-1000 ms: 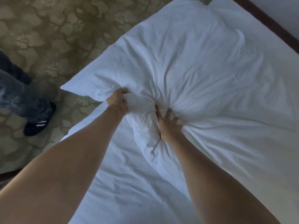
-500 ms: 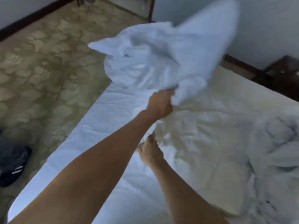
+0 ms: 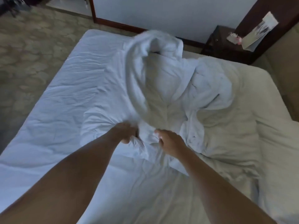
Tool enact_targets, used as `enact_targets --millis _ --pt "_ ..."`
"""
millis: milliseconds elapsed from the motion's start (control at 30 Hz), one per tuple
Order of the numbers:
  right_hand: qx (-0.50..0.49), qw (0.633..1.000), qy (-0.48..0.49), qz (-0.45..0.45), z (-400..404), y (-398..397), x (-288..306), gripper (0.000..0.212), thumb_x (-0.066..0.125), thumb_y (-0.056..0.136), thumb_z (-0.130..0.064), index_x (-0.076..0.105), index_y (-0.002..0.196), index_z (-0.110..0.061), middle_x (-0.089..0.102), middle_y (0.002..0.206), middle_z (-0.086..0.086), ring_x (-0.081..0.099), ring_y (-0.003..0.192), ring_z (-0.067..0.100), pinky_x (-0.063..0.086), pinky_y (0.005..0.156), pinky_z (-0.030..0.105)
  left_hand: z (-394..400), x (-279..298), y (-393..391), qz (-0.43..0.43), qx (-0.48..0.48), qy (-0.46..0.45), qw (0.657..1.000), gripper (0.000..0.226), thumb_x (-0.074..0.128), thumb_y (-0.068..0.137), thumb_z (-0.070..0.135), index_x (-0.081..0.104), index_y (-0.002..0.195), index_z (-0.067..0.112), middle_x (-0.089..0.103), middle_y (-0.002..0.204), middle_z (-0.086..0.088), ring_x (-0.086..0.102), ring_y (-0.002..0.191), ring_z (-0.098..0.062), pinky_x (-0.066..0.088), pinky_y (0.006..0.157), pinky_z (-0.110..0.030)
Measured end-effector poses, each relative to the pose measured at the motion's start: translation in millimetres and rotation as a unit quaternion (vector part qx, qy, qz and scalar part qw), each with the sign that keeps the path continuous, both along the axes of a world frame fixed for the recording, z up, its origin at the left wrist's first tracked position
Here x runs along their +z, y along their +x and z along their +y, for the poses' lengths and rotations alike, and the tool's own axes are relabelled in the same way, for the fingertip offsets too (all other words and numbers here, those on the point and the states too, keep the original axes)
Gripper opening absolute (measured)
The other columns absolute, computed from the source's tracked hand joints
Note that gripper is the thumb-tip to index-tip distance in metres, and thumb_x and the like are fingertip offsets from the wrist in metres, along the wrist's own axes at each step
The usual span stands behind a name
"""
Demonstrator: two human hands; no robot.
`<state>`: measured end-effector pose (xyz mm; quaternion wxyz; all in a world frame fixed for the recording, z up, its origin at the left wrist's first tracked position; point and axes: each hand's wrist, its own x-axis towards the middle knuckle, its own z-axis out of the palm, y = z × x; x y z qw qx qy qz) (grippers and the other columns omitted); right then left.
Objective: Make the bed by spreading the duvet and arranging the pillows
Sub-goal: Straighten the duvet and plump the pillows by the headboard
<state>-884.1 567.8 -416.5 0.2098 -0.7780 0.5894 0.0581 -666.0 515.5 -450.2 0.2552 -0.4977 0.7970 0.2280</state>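
A white duvet (image 3: pixel 155 81) billows in a blurred hump over the middle of the bed, its far end lifted off the mattress (image 3: pixel 61 102). My left hand (image 3: pixel 124 133) grips a bunch of the duvet's near edge. My right hand (image 3: pixel 168 141) holds the same edge just to the right, its fingers curled into the cloth. More crumpled duvet (image 3: pixel 215 94) is heaped to the right. No pillow can be made out.
The bed's left side shows the bare white sheet. Patterned carpet (image 3: pixel 32 50) lies left of the bed. A dark bedside table (image 3: pixel 226 44) with papers (image 3: pixel 257 33) stands at the far right by the white wall.
The duvet was grabbed low on the bed, flung up high by my left hand, and now falls forward across the mattress. Both hands have come down near the sheet.
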Motion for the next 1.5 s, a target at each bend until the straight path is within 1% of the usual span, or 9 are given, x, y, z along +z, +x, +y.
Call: enact_targets --millis 167,433,733,867,1000,1133,1267,1367,1500 --pt "-0.067 0.998 0.012 -0.02 6 -45 21 0.054 0.046 0.097 -0.023 0.028 0.148 -0.028 0.05 0.132 0.004 0.053 0.119 0.028 0.044 0.091 0.042 20 13 -43 -0.036 0.046 -0.028 0.998 0.076 0.066 0.085 0.033 0.026 0.149 0.034 0.032 0.153 -0.002 0.036 0.138 -0.025 0.028 0.11 -0.041" --pt "-0.1 0.99 0.072 -0.064 12 -80 20 0.059 0.054 0.095 -0.024 0.025 0.147 -0.021 0.047 0.136 0.01 0.051 0.122 0.031 0.045 0.092 0.042 41 25 -126 0.182 0.243 -0.012 0.953 0.097 0.07 0.082 0.044 0.009 0.154 0.022 0.032 0.153 -0.007 0.035 0.138 -0.027 0.03 0.111 -0.053" --pt "-0.116 0.972 0.17 -0.115 -13 -50 -54 0.113 0.072 0.083 -0.016 -0.013 0.149 -0.051 0.001 0.161 0.018 0.031 0.14 0.039 0.048 0.099 0.046 54 -19 -101 -0.042 0.157 -0.059 0.985 0.119 0.08 0.072 0.042 -0.006 0.155 0.031 0.009 0.16 -0.001 0.011 0.147 -0.029 0.016 0.112 -0.061" --pt "-0.096 0.973 0.162 -0.136 -28 -37 -100 0.11 0.083 0.072 -0.028 0.009 0.152 -0.033 0.031 0.147 0.01 0.041 0.132 0.034 0.044 0.102 0.048 51 -58 -93 -0.109 0.126 -0.081 0.983 0.132 0.083 0.068 0.041 -0.019 0.152 0.031 0.0 0.162 -0.002 0.005 0.149 -0.03 0.013 0.112 -0.063" --pt "-0.094 0.969 0.195 -0.121 -25 -25 -143 0.122 0.089 0.064 -0.033 0.007 0.154 -0.027 0.023 0.149 0.014 0.033 0.136 0.035 0.039 0.107 0.043 44 -96 -89 -0.149 0.103 -0.176 0.967 0.101 0.078 0.075 0.033 0.011 0.151 0.025 0.028 0.15 0.001 0.03 0.137 -0.026 0.027 0.108 -0.052" --pt "-0.183 0.962 0.134 -0.15 -19 -12 -166 0.118 0.093 0.058 -0.029 0.017 0.148 -0.035 0.008 0.152 0.014 0.023 0.135 0.034 0.04 0.103 0.039 32 -120 -88 -0.078 0.119 -0.204 0.969 0.071 0.077 0.074 0.014 0.04 0.134 0.021 0.053 0.131 0.003 0.046 0.127 -0.022 0.035 0.106 -0.038" --pt "-0.253 0.95 0.089 -0.16 -23 -10 -166 0.08 0.089 0.062 -0.027 0.043 0.127 -0.03 0.024 0.141 0.01 0.031 0.124 0.031 0.045 0.08 0.033 26 -122 -91 0.049 0.18 -0.195 0.963 0.049 0.061 0.086 0.01 0.047 0.131 0.026 0.062 0.119 0.003 0.056 0.116 -0.023 0.042 0.096 -0.035" --pt "-0.276 0.926 0.077 -0.246 -35 -17 -144 0.043 0.082 0.069 -0.026 0.053 0.101 -0.02 0.054 0.108 0.006 0.057 0.099 0.027 0.045 0.073 0.029 18 -101 -97 0.197 0.273 -0.197 0.921 0.026 0.051 0.087 0.011 0.052 0.109 0.024 0.066 0.1 -0.002 0.063 0.092 -0.032 0.048 0.077 -0.039" --pt "-0.278 0.91 -0.034 -0.306 -49 -41 -74 0.018 0.07 0.078 -0.02 0.055 0.088 -0.016 0.063 0.087 0.002 0.06 0.081 0.023 0.042 0.066 0.029 11 -37 -133 0.322 0.321 -0.239 0.858 0.011 0.054 0.082 0.011 0.046 0.087 0.016 0.061 0.072 -0.001 0.059 0.069 -0.031 0.039 0.063 -0.034"
